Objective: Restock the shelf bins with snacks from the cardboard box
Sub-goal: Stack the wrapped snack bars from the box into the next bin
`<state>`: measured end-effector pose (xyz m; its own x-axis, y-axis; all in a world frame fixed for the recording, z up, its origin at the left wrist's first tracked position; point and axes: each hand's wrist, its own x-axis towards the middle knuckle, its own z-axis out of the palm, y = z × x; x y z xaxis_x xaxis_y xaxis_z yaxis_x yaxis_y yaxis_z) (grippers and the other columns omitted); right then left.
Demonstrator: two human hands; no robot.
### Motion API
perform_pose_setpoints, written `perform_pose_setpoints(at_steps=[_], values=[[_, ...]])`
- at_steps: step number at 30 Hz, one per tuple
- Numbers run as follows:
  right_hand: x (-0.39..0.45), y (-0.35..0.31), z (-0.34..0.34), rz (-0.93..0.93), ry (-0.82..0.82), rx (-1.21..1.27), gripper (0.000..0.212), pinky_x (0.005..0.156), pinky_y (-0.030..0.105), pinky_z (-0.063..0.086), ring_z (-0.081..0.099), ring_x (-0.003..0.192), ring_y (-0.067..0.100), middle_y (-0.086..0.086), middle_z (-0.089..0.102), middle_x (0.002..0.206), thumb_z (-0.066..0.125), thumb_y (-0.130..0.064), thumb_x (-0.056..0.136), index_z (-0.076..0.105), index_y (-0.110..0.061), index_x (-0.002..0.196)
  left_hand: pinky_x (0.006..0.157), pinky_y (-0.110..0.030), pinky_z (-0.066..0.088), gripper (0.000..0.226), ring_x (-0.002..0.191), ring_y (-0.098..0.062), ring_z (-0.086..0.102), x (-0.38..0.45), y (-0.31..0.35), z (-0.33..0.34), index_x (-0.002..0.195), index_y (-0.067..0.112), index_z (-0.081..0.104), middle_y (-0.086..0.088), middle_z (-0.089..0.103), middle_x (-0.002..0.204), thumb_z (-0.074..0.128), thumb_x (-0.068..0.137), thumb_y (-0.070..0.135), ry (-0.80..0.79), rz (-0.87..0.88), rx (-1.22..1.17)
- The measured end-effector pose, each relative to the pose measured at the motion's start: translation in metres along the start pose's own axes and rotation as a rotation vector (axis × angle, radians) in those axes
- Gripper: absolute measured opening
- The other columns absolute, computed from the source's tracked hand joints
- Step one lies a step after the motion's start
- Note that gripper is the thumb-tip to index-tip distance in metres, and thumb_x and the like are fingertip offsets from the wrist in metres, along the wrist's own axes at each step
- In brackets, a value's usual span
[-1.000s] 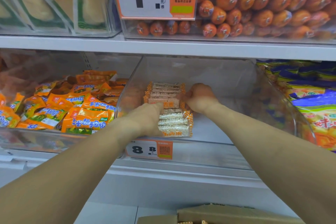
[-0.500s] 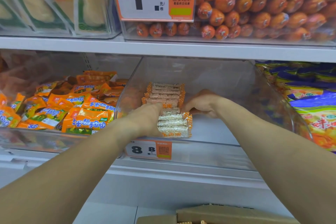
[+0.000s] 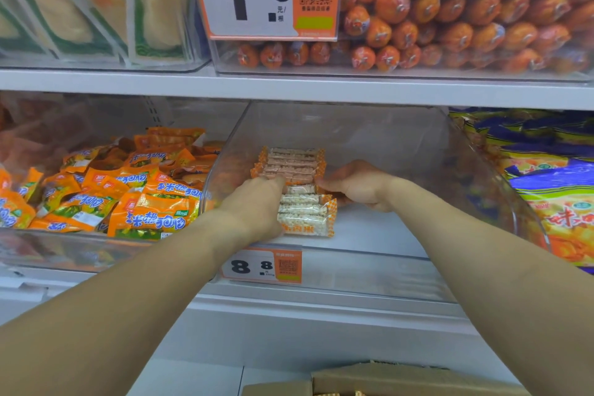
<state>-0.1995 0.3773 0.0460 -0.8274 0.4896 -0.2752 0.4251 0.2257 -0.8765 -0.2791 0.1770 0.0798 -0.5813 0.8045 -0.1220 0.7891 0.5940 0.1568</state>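
Since the earlier frame, the right hand (image 3: 356, 185) has been sliding down and nearer along the right side of the row of snack bars (image 3: 297, 190), while the left hand has been staying in place on the left side. The right grip is lying fairly flat and relaxed, fingers reaching left so the fingertips are touching the right ends of the middle bars; it is not pinching any bar. The left hand (image 3: 257, 206) is resting against the left edge of the row, its fingers curling over the bars near the middle; whether they are gripping one cannot be told. Both forearms are stretching forward and upward into the clear bin (image 3: 401, 145) on the lower shelf. The bars are lying inside that bin, left of its centre, in one overlapping row of about eight, with orange wrapper ends. One price tag (image 3: 265, 265) reading 8.8 is hanging on the bin's front lip. One cardboard box (image 3: 401, 379) is showing at the bottom edge, below the shelf.
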Motion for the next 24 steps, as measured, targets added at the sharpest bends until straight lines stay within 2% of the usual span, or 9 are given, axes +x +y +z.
perform_pose_setpoints(at_steps=[4,6,9,12,14,17,19,22,24], values=[[0.001,0.001,0.004,-0.021,0.008,-0.037,0.037,0.092,0.043,0.059,0.073,0.092,0.03,0.013,0.077,0.103,0.068,-0.041,0.094,0.075,-0.007,0.106,0.07,-0.035,0.041,0.073,0.091,-0.029,0.053,0.002,0.002,0.001,0.142,0.01,0.03,-0.006,0.057,0.092,0.073,0.083,0.018,0.032,0.01,0.053],[0.001,0.0,0.006,-0.02,0.006,-0.016,0.037,0.085,0.042,0.061,0.071,0.082,0.026,0.017,0.075,0.105,0.062,-0.038,0.099,0.072,-0.004,0.111,0.082,-0.035,0.04,0.071,0.106,-0.031,0.052,0.004,0.003,0.002,0.143,0.012,0.031,-0.01,0.059,0.109,0.071,0.086,0.024,0.029,0.021,0.123],[-0.001,-0.002,0.008,0.005,0.03,-0.025,0.04,0.074,0.039,0.062,0.067,0.071,0.023,0.014,0.074,0.092,0.058,-0.038,0.101,0.071,-0.002,0.111,0.108,-0.042,0.034,0.073,0.129,-0.033,0.041,0.011,0.002,0.003,0.144,0.017,0.035,-0.013,0.047,0.138,0.071,0.082,0.035,0.04,0.044,0.241],[-0.009,-0.01,0.002,0.026,0.047,-0.153,0.048,0.064,0.035,0.058,0.064,0.061,0.021,0.011,0.072,0.081,0.056,-0.052,0.097,0.072,-0.006,0.101,0.108,-0.044,0.033,0.072,0.13,-0.033,0.04,0.015,0.001,0.001,0.143,0.02,0.038,-0.012,0.044,0.139,0.072,0.081,0.033,0.051,0.068,0.288],[-0.019,-0.016,-0.005,0.007,-0.027,-0.231,0.05,0.059,0.031,0.053,0.061,0.065,0.02,0.005,0.07,0.082,0.066,-0.059,0.088,0.072,-0.012,0.106,0.106,-0.044,0.033,0.067,0.129,-0.032,0.042,0.015,0.002,-0.001,0.142,0.021,0.042,-0.011,0.048,0.136,0.071,0.083,0.033,0.043,0.08,0.324],[-0.035,-0.02,-0.005,-0.009,-0.234,-0.265,0.05,0.065,0.029,0.057,0.065,0.082,0.013,-0.004,0.067,0.103,0.087,-0.04,0.075,0.061,-0.024,0.115,0.103,-0.042,0.036,0.063,0.126,-0.031,0.046,0.015,0.004,-0.005,0.14,0.02,0.045,-0.011,0.053,0.131,0.07,0.083,0.03,0.035,0.073,0.369],[-0.039,-0.02,0.005,-0.049,-0.328,-0.217,0.041,0.066,0.028,0.058,0.066,0.077,0.005,-0.01,0.07,0.097,0.087,-0.026,0.077,0.061,-0.03,0.108,0.101,-0.04,0.037,0.06,0.124,-0.03,0.049,0.014,0.006,-0.007,0.139,0.02,0.045,-0.01,0.055,0.129,0.068,0.084,0.024,0.028,0.064,0.397],[-0.039,-0.02,0.014,-0.117,-0.327,-0.094,0.034,0.076,0.034,0.062,0.071,0.076,0.005,-0.012,0.074,0.086,0.086,-0.016,0.078,0.065,-0.029,0.101,0.1,-0.039,0.036,0.052,0.121,-0.031,0.05,0.015,0.008,-0.008,0.135,0.019,0.048,-0.01,0.058,0.125,0.06,0.085,0.012,0.035,0.042,0.404],[-0.042,-0.022,0.014,-0.161,-0.314,-0.082,0.04,0.081,0.026,0.06,0.071,0.083,0.001,-0.014,0.073,0.089,0.087,-0.007,0.074,0.064,-0.029,0.099,0.099,-0.039,0.036,0.05,0.121,-0.032,0.05,0.017,0.008,-0.009,0.133,0.019,0.05,-0.01,0.06,0.124,0.058,0.085,0.009,0.044,0.028,0.388]])
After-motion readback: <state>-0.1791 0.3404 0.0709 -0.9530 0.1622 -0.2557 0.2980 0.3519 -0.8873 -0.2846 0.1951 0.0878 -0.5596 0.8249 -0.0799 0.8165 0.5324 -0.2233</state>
